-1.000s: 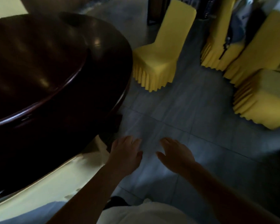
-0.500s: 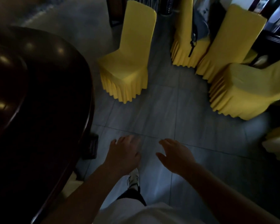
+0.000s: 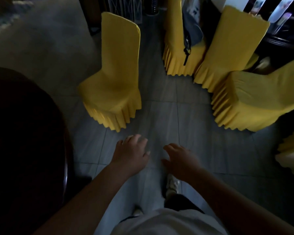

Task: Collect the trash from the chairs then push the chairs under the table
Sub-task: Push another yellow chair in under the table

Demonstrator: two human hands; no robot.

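The nearest chair in a pleated yellow fabric cover (image 3: 111, 85) stands on the grey tiled floor (image 3: 161, 116) just ahead of both hands and a little left, its seat bare of any trash I can make out. The slack cover would likely slide under a grip, so the stiff backrest top looks the better hold. The left hand (image 3: 131, 154) and right hand (image 3: 181, 160) hover empty, fingers loosely spread. The dark round wooden surface (image 3: 24, 133) lies left of them; more yellow-covered chairs (image 3: 244, 92) cluster ahead-right, one carrying a grey bag (image 3: 192, 33).
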